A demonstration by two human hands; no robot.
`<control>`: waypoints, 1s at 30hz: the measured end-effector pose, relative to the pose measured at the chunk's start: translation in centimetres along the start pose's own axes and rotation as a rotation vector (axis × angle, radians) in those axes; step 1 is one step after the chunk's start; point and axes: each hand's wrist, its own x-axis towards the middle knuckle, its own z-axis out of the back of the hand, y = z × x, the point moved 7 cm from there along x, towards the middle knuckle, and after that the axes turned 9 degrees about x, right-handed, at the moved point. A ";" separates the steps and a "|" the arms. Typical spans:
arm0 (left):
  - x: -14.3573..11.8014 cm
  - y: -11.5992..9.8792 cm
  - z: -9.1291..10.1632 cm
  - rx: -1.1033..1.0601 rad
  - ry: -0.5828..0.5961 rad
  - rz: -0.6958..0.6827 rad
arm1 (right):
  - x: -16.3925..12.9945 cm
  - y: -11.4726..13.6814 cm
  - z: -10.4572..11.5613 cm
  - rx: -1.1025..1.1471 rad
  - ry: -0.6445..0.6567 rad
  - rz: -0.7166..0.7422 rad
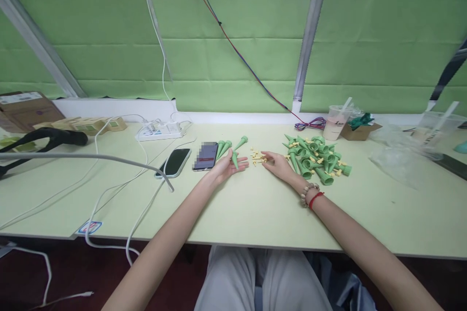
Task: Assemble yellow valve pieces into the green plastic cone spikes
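Note:
My left hand [226, 169] is turned palm up with its fingers stretched out, and a green cone-shaped piece [235, 160] is held at the thumb. Several more green cones [241, 143] lie just beyond that hand. Small yellow pegs [255, 154] are scattered between my two hands. My right hand [280, 166] has thumb and forefinger close together around a yellow peg [263, 160] at the table surface; the fingertips partly hide it. To the right of this hand is a heap of green cones mixed with yellow pegs [314, 156].
Two phones [205, 156] [177, 162] lie left of my left hand. White cables run to a power strip [160, 130]. Plastic drink cups [333, 122] [430, 129], a small cardboard box [359, 131] and a clear bag [397, 160] stand or lie at the right.

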 end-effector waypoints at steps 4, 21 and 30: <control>-0.2 -0.8 1.5 -0.007 -0.099 -0.023 | -0.2 0.4 0.5 0.010 -0.029 -0.028; -0.7 -1.1 1.7 0.107 -0.201 -0.019 | -0.2 -0.1 1.2 -0.038 -0.112 -0.058; -0.6 -0.8 1.2 0.155 -0.189 -0.007 | -0.4 0.6 -0.8 -0.277 0.074 0.032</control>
